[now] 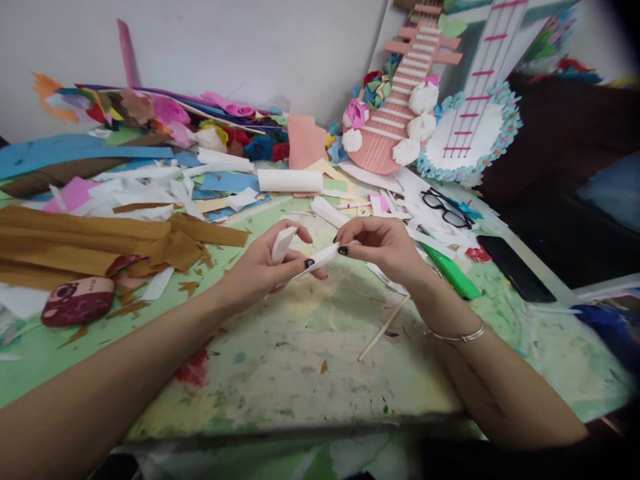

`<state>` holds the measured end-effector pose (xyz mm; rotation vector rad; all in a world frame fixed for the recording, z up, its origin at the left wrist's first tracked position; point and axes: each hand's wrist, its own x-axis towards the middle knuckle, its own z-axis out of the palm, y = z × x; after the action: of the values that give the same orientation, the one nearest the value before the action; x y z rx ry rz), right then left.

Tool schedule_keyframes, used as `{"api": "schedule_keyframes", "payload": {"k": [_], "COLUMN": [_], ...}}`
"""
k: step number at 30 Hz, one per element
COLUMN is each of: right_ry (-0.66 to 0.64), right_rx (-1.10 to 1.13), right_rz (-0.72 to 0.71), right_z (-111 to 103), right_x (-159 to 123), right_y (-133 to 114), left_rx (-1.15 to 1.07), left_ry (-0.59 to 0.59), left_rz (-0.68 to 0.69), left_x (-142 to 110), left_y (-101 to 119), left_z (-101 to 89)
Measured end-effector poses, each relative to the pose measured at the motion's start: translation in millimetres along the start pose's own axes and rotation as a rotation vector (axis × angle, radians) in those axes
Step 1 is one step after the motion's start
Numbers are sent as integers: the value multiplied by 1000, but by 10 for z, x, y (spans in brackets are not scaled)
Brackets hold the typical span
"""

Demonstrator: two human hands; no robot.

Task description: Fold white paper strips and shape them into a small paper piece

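A narrow white paper strip (323,259) stretches between my two hands above the green, paint-stained table. My left hand (267,257) pinches it between thumb and fingers, and one end of white paper sticks up past the index finger. At the strip's other end, the thumb and index fingertip of my right hand (380,247) are closed on it. Below my right wrist a thin wooden stick (383,330) lies on the table. Another white paper strip (329,212) lies just behind the hands.
Brown crepe paper (85,243) and a dark red case (77,301) lie at left. Glasses (447,208), a phone (515,268) and a green tube (453,270) are at right. Paper-flowered instrument models (387,127) lean on the wall; a white roll (290,181) lies among scraps.
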<state>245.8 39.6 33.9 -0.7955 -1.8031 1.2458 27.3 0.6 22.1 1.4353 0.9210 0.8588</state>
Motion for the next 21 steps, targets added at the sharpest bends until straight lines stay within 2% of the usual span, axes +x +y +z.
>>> {"api": "schedule_keyframes", "payload": {"k": [6,12,15,21], "right_ry": [119,152,158,176], "right_rx": [26,1,28,64], "right_rz": [5,19,-10,-43], "right_z": [-35,-18,-11,22], "right_x": [21,9,4,7], "right_y": [120,104,99,99], "left_rx": [22,232,207,173], "left_ry": [30,275,371,477], "left_rz": [23,32,32,28], "left_x": [0,25,53,101], "left_y": [-21,-42,-81,-133], "left_z": [1,-6,-34,-62]}}
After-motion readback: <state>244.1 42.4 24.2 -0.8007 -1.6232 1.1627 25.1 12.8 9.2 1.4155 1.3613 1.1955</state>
